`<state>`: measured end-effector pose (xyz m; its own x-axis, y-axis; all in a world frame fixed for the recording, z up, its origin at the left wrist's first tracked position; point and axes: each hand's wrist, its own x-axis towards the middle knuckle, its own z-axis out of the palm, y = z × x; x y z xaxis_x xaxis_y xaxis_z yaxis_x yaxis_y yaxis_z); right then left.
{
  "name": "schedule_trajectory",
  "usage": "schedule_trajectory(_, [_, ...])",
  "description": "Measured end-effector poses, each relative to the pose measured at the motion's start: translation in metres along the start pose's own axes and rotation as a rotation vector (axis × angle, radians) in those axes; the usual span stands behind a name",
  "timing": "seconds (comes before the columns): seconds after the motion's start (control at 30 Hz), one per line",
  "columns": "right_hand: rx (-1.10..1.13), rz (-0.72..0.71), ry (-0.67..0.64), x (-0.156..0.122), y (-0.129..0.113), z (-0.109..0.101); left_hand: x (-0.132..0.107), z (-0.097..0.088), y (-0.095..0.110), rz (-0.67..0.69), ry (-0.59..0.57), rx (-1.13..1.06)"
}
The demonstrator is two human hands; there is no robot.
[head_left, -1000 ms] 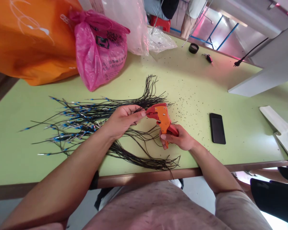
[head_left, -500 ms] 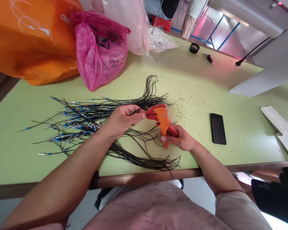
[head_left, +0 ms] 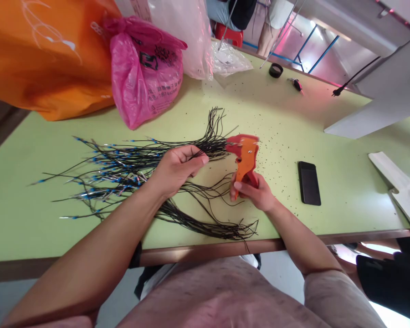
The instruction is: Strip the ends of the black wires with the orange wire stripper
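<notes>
Over the wire bundle, my left hand (head_left: 177, 171) pinches a thin black wire (head_left: 198, 155) between thumb and fingers. My right hand (head_left: 254, 190) grips a red and orange wire stripper (head_left: 248, 155) by its handles, its jaws pointing left, apart from the left fingertips and slightly blurred. Beneath and left of my left hand lie many black wires (head_left: 133, 155) with blue and silvery ends. A second bunch of black wires (head_left: 198, 225) curves along the near side of the table, its right ends below my right hand.
A pink plastic bag (head_left: 146, 77) and an orange bag (head_left: 54, 64) stand at the back left. Tiny dark scraps lie right of the stripper, near a black phone (head_left: 309, 183). A tape roll (head_left: 275, 70) lies near the far edge. People sit or stand beyond the table.
The wire stripper in my right hand has moved right and slightly up, away from my left fingertips. My left hand stays nearly in place, still pinching wire.
</notes>
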<state>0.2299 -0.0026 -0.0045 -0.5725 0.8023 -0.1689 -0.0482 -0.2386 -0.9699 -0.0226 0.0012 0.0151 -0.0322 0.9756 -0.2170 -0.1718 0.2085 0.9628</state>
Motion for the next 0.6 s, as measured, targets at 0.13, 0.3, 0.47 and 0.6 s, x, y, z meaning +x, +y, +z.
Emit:
schedule_trajectory(0.13, [0.113,-0.051,0.152,0.005,-0.001,-0.016,0.0,-0.002,0.001,-0.058,-0.11,0.007])
schedule_trajectory(0.3, [0.127,-0.091,0.304,0.007,-0.003,-0.023,-0.006,-0.001,-0.004,-0.033,-0.337,0.185])
schedule_trajectory(0.47, [0.134,-0.09,0.301,0.007,-0.004,-0.017,-0.009,0.002,-0.011,0.127,-0.508,0.421])
schedule_trajectory(0.6, [0.121,-0.133,0.272,0.004,-0.008,-0.014,-0.009,0.006,-0.021,0.348,-0.491,0.623])
